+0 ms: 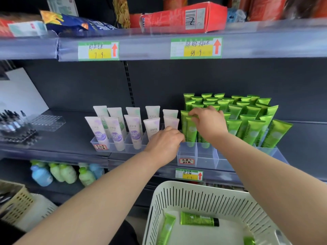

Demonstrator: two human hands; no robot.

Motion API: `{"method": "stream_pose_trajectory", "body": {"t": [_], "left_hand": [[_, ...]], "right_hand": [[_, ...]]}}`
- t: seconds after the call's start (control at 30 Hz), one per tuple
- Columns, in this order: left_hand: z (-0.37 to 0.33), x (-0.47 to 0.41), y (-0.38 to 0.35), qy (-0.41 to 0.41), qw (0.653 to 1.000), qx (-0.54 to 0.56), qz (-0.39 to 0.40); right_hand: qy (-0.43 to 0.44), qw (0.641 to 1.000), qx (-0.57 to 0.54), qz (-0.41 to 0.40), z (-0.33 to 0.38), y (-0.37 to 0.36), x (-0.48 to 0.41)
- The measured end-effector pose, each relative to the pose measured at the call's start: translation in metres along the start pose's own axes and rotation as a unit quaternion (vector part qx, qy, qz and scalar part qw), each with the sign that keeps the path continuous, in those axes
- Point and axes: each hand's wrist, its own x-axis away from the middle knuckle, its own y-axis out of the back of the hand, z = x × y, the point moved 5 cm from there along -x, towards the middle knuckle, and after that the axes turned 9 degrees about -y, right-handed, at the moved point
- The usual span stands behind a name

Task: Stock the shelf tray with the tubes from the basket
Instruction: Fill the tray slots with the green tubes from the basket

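Both of your hands reach to the shelf. Your right hand (pixel 208 122) pinches the crimped top of a glossy green tube (pixel 191 132) standing crimp-up in the clear tray (pixel 205 156), near its front left corner. Your left hand (pixel 163 142) curls against the tray's left corner; its grip is hidden. Three matching loose tubes (pixel 198 219), one showing a black cap, lie in the white basket (pixel 194 191) below.

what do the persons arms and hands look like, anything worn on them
Nothing worn shows. The left hand and right hand have no gloves, rings, watch or bracelet in view, and both forearms are bare, without sleeves, right down to the frame's edge.
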Motion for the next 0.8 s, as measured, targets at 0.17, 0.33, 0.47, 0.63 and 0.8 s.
{"method": "stream_pose_trajectory", "body": {"t": [0.17, 0.33, 0.47, 0.63, 0.8], "left_hand": [[-0.004, 0.001, 0.002, -0.002, 1.000, 0.007, -0.014], [-0.016, 0.004, 0.002, -0.009, 1.000, 0.000, -0.014], [-0.028, 0.012, -0.004, -0.013, 1.000, 0.004, -0.013], [-0.047, 0.031, -0.025, -0.018, 1.000, 0.008, -0.002], [-0.065, 0.054, -0.063, -0.007, 0.999, 0.046, 0.018]], "right_hand": [[0.013, 1.000, -0.021, -0.019, -0.001, 0.009, 0.002], [0.041, 0.997, -0.030, -0.057, -0.001, 0.015, 0.021], [0.062, 0.994, -0.033, -0.088, -0.008, 0.016, 0.051], [0.070, 0.994, -0.028, -0.085, -0.024, 0.001, 0.101], [0.056, 0.997, -0.029, -0.038, -0.045, -0.034, 0.149]]}}
